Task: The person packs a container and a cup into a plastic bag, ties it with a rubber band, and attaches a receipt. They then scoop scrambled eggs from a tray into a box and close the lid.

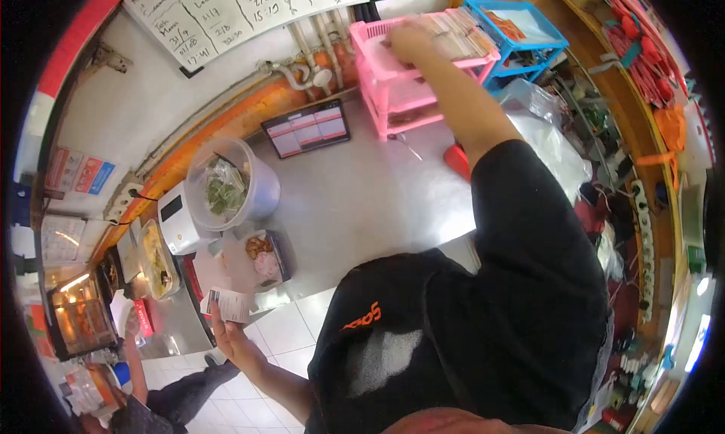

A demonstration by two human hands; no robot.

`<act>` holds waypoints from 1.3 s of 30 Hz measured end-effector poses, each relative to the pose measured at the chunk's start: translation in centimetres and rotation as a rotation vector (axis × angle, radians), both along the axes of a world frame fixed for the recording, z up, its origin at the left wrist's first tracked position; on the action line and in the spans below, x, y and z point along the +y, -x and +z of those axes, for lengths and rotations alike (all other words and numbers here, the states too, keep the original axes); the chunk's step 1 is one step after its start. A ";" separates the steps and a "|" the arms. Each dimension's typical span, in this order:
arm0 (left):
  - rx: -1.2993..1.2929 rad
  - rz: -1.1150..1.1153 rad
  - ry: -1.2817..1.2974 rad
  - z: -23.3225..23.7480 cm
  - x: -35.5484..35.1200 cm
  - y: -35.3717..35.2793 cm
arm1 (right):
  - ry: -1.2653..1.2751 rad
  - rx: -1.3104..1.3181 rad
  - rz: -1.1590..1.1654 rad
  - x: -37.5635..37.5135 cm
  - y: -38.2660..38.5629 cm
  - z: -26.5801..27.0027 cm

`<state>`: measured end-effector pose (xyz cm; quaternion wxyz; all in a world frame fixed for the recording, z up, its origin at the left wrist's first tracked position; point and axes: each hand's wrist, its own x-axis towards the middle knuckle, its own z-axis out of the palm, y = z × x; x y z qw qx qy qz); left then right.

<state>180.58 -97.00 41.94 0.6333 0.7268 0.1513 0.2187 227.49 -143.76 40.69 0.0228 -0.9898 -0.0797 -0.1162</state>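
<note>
My left hand [236,342] is closed on a small printed paper slip [226,304], held out over the edge of the counter at the left. Beside it stands an open box [278,257] holding brown fried pieces and a pink round bundle. My right arm stretches up to the top tier of a pink plastic rack [387,73]. My right hand [411,41] is over that tier, at the left end of a row of packed flat packets [462,38]. Its fingers are blurred and partly hidden, so I cannot make out a grip.
The steel counter [355,207] carries a tablet [306,128], a tub of leafy packets [260,189], a white label printer [180,221] and a spoon [408,145]. A blue rack [521,45] adjoins the pink one. Another person [177,396] works at lower left.
</note>
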 end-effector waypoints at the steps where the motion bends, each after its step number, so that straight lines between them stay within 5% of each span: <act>1: -0.006 0.021 -0.011 0.6 -1.4 -0.4 | -0.011 -0.006 0.021 -0.4 -0.7 0.5; 4: -0.029 -0.031 -0.104 2.0 -5.3 -0.8 | 0.207 -0.064 0.115 -1.1 -1.4 3.6; 8: 0.118 0.074 -0.024 0.8 -7.5 -0.3 | -0.669 -0.204 0.234 -5.0 -1.7 4.6; 10: 0.084 0.061 -0.046 0.7 -8.7 -0.4 | -1.528 0.427 0.442 -8.6 -5.2 1.8; 11: 0.038 0.024 -0.073 0.8 -9.0 -0.2 | -1.528 0.466 0.454 -8.8 -4.6 2.0; 13: 0.056 0.057 -0.059 1.1 -9.6 0.1 | -0.892 0.552 0.570 -8.3 -1.8 4.4; 15: 0.062 0.075 -0.158 2.0 -10.3 0.0 | -0.519 0.325 0.681 -7.6 -1.8 2.2; 17: 0.079 0.114 -0.161 1.5 -10.1 0.5 | 0.279 0.371 0.682 -5.7 0.5 4.7; 19: 0.377 0.201 -0.188 3.7 -10.9 2.0 | -0.212 0.494 0.615 -4.3 1.8 5.2; 22: 0.093 0.152 -0.119 3.2 -10.5 2.7 | -0.094 -0.198 0.662 -9.7 -3.1 3.3; 27: 0.065 0.257 -0.030 1.7 -6.9 5.9 | -0.817 0.198 0.633 -2.3 3.5 4.1; 29: 0.066 0.276 -0.016 1.3 -5.2 7.5 | -0.923 0.272 0.664 7.1 11.7 3.9; 31: 0.053 0.287 0.019 0.5 -3.1 9.2 | -1.092 0.612 0.777 14.9 14.9 -2.0; 32: 0.043 0.291 0.028 0.4 -1.9 10.2 | -0.828 0.504 0.939 19.3 15.7 -5.0; 33: 0.024 0.299 0.011 0.6 -0.8 11.5 | -0.999 0.754 0.975 24.1 18.0 -7.7; 36: 0.014 0.333 0.004 0.0 3.5 16.8 | -0.806 0.723 0.785 36.5 25.6 -10.8; 39: 0.046 0.327 -0.007 -0.5 9.6 22.5 | -1.019 0.568 0.830 45.5 29.1 -10.4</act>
